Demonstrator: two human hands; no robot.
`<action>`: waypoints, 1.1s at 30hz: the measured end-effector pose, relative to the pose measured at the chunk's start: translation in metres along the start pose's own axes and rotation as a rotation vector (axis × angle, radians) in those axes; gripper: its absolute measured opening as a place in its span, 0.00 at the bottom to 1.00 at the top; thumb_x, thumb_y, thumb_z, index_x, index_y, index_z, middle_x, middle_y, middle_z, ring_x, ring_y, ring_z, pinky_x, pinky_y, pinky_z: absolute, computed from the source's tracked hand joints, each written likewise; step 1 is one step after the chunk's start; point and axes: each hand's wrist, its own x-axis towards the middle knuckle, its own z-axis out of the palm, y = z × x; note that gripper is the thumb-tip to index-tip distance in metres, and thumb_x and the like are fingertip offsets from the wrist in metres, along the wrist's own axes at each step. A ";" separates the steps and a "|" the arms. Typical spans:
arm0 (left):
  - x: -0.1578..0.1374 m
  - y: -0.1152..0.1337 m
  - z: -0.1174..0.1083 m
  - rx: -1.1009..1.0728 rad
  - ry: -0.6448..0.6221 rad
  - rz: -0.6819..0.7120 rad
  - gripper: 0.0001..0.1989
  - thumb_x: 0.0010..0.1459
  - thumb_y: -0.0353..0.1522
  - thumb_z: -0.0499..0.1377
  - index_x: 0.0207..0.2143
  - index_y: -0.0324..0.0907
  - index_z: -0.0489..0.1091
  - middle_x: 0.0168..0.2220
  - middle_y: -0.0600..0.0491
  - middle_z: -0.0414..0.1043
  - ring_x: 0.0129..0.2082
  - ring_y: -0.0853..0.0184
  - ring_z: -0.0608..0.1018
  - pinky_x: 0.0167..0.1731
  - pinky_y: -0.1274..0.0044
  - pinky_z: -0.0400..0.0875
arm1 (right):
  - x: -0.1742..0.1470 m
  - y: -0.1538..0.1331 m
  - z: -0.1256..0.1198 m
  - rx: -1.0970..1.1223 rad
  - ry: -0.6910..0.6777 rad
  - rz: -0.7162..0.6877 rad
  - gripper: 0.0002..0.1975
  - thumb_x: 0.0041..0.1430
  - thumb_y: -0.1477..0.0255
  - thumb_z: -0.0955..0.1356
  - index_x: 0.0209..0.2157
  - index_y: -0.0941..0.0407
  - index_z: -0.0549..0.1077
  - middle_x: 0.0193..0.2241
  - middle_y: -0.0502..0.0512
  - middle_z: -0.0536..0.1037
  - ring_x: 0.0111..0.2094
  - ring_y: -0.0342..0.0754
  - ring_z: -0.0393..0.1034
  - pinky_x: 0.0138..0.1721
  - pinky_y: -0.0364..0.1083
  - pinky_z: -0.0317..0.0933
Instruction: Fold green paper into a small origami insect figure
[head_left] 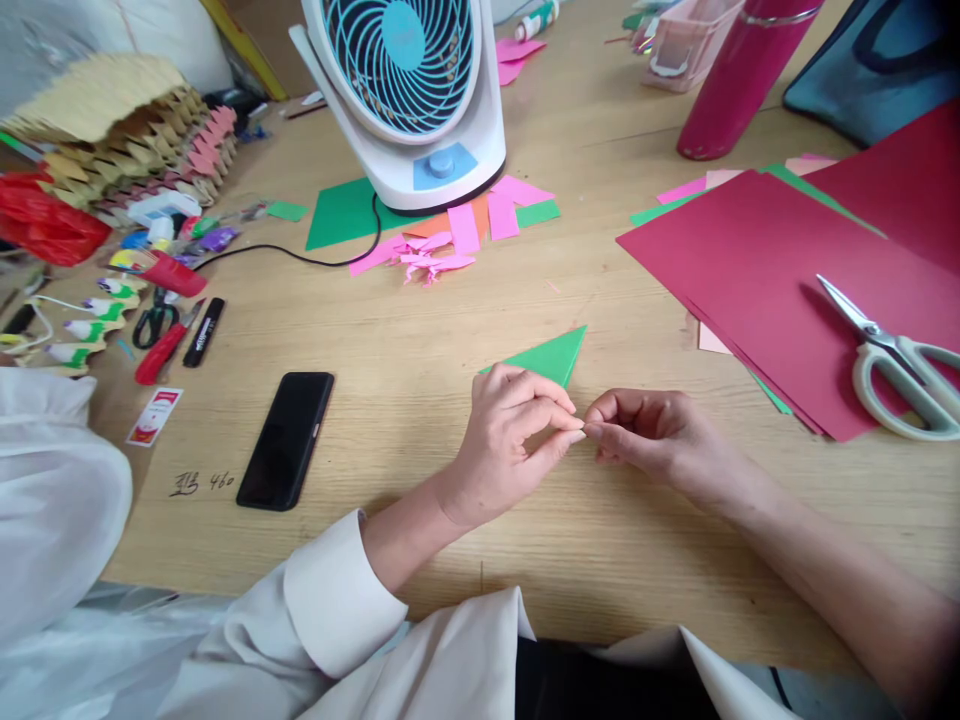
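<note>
A folded piece of green paper (551, 355) with a pointed corner shows just beyond my left hand, which covers its near part. My left hand (517, 430) is closed in a pinch, thumb and index fingertip together. Its tips meet those of my right hand (652, 430), also pinching with its other fingers curled. What lies between the fingertips is too small and hidden to make out, and I cannot tell if it belongs to the green paper.
A white fan (405, 90) stands at the back, with pink folded paper figures (435, 260) before it. A black phone (285, 440) lies left. Scissors (892, 365) rest on red paper sheets (757, 270) at right, near a magenta bottle (742, 80). A red-handled knife (161, 350) lies far left.
</note>
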 end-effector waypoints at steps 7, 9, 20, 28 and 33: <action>-0.003 0.001 0.001 0.020 -0.002 0.001 0.03 0.60 0.30 0.62 0.32 0.44 0.73 0.36 0.54 0.77 0.41 0.64 0.72 0.47 0.68 0.63 | 0.000 -0.006 -0.002 -0.010 -0.018 0.008 0.19 0.53 0.52 0.71 0.27 0.56 0.73 0.20 0.50 0.71 0.22 0.42 0.60 0.24 0.43 0.54; -0.003 0.002 0.002 0.028 0.006 0.014 0.03 0.61 0.30 0.62 0.33 0.44 0.72 0.36 0.54 0.77 0.41 0.64 0.72 0.48 0.68 0.63 | 0.000 -0.007 -0.002 0.001 -0.022 0.001 0.20 0.53 0.52 0.71 0.27 0.56 0.73 0.20 0.50 0.71 0.22 0.41 0.60 0.24 0.43 0.55; -0.002 0.004 0.000 0.151 -0.040 0.030 0.02 0.63 0.31 0.59 0.35 0.44 0.70 0.39 0.54 0.77 0.42 0.63 0.70 0.49 0.66 0.60 | 0.001 -0.006 -0.001 0.050 -0.011 -0.011 0.21 0.51 0.51 0.73 0.26 0.55 0.72 0.20 0.49 0.70 0.22 0.41 0.60 0.25 0.43 0.57; -0.003 0.003 0.000 0.190 -0.029 -0.012 0.03 0.62 0.30 0.58 0.33 0.44 0.70 0.38 0.53 0.77 0.42 0.62 0.71 0.48 0.66 0.60 | -0.007 0.000 0.002 -0.227 0.130 -0.348 0.07 0.64 0.63 0.68 0.39 0.52 0.73 0.34 0.53 0.75 0.34 0.47 0.70 0.35 0.46 0.66; -0.004 0.004 0.000 0.175 -0.019 -0.003 0.04 0.62 0.31 0.59 0.33 0.44 0.70 0.37 0.54 0.76 0.42 0.63 0.70 0.48 0.66 0.59 | -0.009 0.003 0.004 -0.576 0.159 -0.608 0.06 0.65 0.74 0.64 0.42 0.51 0.71 0.37 0.56 0.73 0.37 0.49 0.71 0.38 0.50 0.66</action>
